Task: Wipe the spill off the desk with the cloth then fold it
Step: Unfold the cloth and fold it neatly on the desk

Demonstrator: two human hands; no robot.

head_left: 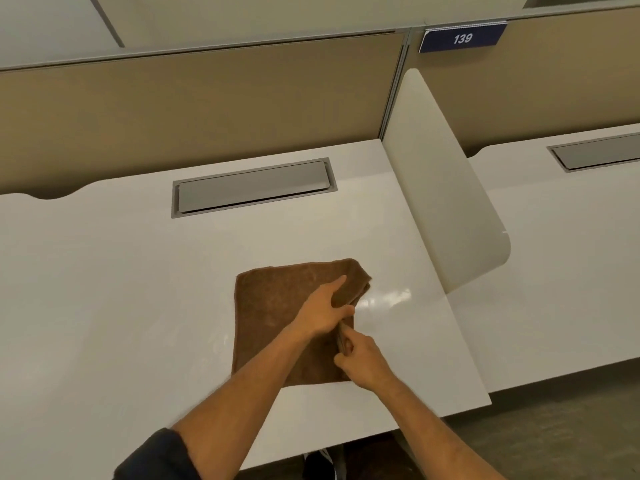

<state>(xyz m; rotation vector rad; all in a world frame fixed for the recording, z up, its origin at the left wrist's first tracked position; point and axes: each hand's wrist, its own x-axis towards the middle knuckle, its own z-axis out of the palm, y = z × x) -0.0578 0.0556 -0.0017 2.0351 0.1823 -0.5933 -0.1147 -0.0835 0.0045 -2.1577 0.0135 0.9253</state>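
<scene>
Fold step underway. Left hand (322,311) grips cloth (273,317) right edge; right hand (360,362) pinches same edge, nearer. Next: carry edge leftward over desk (121,289), align.

Plain brown cloth (277,306) on the glossy white counter (104,289); grey hatch (252,187) behind it; navy sign (462,38) with white numerals above

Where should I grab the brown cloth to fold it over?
Pinch the cloth along its right edge, coming from the right. That edge is already lifted and bunched where both hands grip it, left hand and right hand, while the rest lies flat on the desk.
</scene>
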